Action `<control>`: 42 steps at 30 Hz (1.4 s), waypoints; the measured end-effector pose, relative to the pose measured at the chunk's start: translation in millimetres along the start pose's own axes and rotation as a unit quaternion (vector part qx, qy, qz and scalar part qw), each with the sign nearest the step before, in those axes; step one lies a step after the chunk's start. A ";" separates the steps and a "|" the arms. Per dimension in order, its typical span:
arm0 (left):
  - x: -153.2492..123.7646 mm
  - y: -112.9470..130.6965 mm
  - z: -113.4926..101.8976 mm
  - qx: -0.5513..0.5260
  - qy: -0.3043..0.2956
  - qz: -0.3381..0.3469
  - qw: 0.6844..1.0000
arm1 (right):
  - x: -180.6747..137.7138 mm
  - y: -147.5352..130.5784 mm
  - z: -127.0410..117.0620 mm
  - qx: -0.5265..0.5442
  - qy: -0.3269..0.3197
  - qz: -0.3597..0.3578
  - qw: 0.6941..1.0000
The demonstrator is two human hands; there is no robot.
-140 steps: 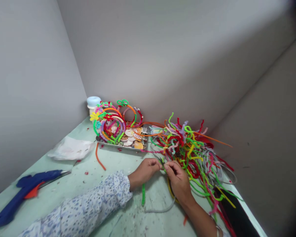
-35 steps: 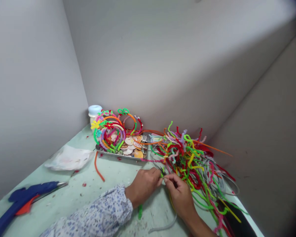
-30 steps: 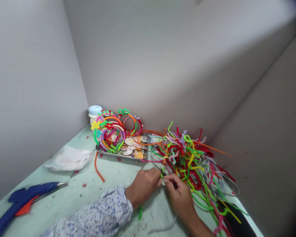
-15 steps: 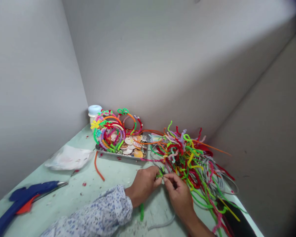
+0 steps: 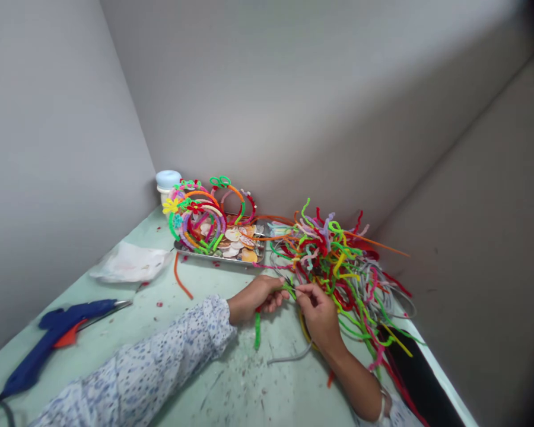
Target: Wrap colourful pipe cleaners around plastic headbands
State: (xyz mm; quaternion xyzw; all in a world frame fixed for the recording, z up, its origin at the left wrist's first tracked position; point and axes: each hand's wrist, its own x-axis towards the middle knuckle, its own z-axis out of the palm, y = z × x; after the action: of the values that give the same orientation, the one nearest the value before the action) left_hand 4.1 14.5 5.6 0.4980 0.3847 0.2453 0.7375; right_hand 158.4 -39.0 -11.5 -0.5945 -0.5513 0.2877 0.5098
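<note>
My left hand (image 5: 266,293) is closed on a green pipe cleaner (image 5: 289,290), which is bent near my fingertips. Dark, thin, spiky ends show beside it, too small to make out. Close by on the right, my right hand (image 5: 317,309) pinches the green piece between thumb and forefinger. Below my left hand hangs another length of green pipe cleaner (image 5: 257,332); its link to the held piece is hidden. A large tangle of coloured pipe cleaners (image 5: 338,267) lies just behind and right of my right hand.
At the back stands a metal tray (image 5: 204,256) of shell-like pieces, with pipe-cleaner-wrapped hoops (image 5: 200,219) on it. A blue-lidded jar (image 5: 168,181) is behind. To the left lie a blue glue gun (image 5: 66,326) and a white plastic bag (image 5: 131,264). Grey walls enclose the table.
The view has tipped down a little, so things sit higher in the picture. My left fingers have loosened and spread slightly around the green piece. Both hands stay close together.
</note>
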 end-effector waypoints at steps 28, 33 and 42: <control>1.9 -0.5 -1.7 -0.058 0.002 0.003 0.998 | 0.5 0.0 0.8 -0.009 -0.010 -0.012 1.000; -1.2 2.1 -0.2 -0.042 0.010 0.006 0.999 | 0.2 -0.6 1.7 -0.014 -0.009 -0.002 1.000; -3.6 4.3 1.8 -0.049 0.013 0.014 0.999 | 0.9 -0.1 1.8 -0.018 -0.008 0.001 1.000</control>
State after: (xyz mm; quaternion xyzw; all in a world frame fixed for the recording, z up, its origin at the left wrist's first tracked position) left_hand 3.5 12.5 11.1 0.4632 0.3746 0.2807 0.7525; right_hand 156.9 -37.7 -11.7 -0.6014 -0.5600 0.2835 0.4943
